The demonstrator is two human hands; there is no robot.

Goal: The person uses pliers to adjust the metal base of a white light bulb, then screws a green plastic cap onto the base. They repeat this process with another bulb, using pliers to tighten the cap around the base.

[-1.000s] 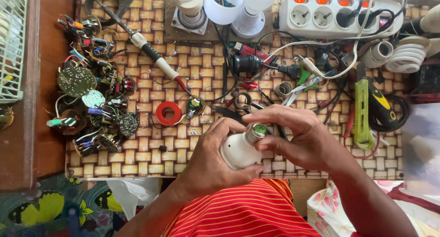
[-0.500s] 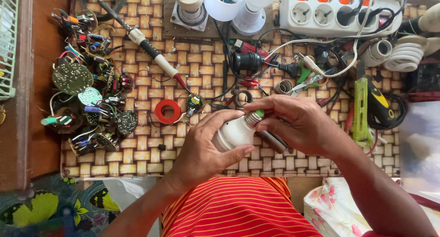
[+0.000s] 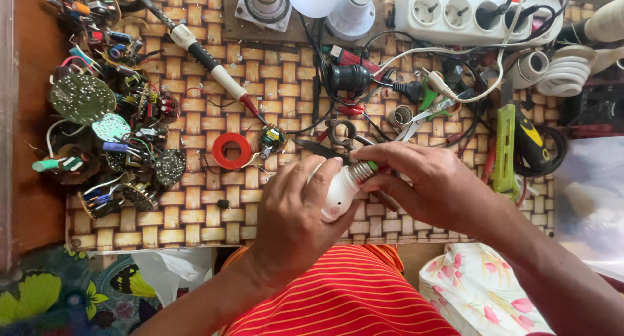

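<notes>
My left hand (image 3: 296, 212) wraps around the white body of a light bulb (image 3: 338, 192), held above the near edge of a woven mat (image 3: 195, 212). The bulb's metal screw base (image 3: 361, 171) points up and to the right. My right hand (image 3: 429, 183) pinches that base with its fingertips, and a dark tool handle shows under its palm. Both hands meet over the mat, in front of my red striped shirt.
A heap of small circuit boards and wires (image 3: 107, 128) lies at the left. A soldering iron (image 3: 208, 60), a red tape ring (image 3: 232, 150), scissors (image 3: 341, 136), a white power strip (image 3: 474, 11), a spiral lamp (image 3: 572, 69) and a green-handled tool (image 3: 506, 151) lie around.
The bulb has tilted so its metal base points up and right rather than toward me. My right fingers have shifted onto the base, and both hands sit slightly lower.
</notes>
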